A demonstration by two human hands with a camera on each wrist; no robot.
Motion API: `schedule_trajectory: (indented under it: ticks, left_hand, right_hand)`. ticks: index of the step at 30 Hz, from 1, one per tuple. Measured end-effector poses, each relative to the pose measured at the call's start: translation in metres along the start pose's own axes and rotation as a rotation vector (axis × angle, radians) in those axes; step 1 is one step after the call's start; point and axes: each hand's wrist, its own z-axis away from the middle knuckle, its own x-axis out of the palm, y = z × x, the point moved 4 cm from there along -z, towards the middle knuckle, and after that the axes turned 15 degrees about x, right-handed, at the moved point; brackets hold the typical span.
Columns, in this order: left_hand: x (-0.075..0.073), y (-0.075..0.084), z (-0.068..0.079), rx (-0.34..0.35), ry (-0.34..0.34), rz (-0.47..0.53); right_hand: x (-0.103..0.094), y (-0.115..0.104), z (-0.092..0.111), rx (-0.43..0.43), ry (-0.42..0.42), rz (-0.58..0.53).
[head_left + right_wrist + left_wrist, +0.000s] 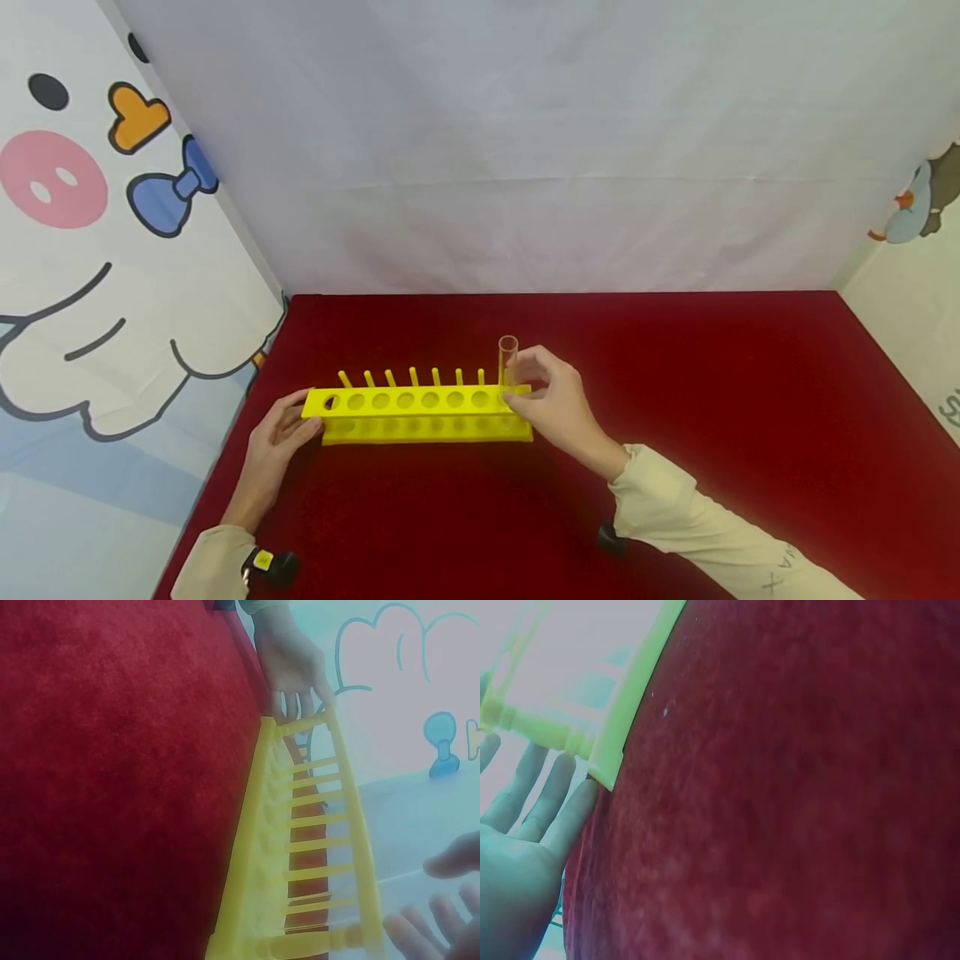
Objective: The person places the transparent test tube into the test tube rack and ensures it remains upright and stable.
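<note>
A yellow test tube rack (pixel 420 402) with a row of round holes and several pegs along its back stands on the dark red tabletop. My left hand (pixel 272 442) holds the rack's left end, the thumb at the front and the fingers behind; its fingers reach the end post in the left wrist view. At the opposite end, my right hand (pixel 551 400) pinches a clear glass test tube (pixel 508 354) between thumb and fingers. The tube stands upright at the rightmost hole, its open top above the rack. Its lower part is hard to make out.
Red cloth (pixel 675 500) covers the table. A pale curtain (pixel 540 150) hangs along the back edge. Cartoon-printed panels (pixel 97 275) stand at the left and right sides. Black wrist devices (pixel 283 568) sit by both sleeves.
</note>
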Motion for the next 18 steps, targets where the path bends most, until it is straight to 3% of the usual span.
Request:
schedule_trajectory:
  ticks: [7, 13, 18]
  left_hand:
    - [-0.008, -0.022, 0.001, 0.026, -0.014, -0.043]
    - [-0.009, -0.022, 0.002, 0.057, -0.059, -0.103]
    - [-0.012, -0.022, 0.003, 0.099, -0.076, -0.221]
  right_hand:
    - [-0.006, -0.004, 0.001, 0.010, -0.007, -0.012]
    - [-0.015, -0.009, 0.006, -0.005, 0.012, -0.021]
    - [-0.022, -0.011, 0.009, -0.018, 0.037, 0.002]
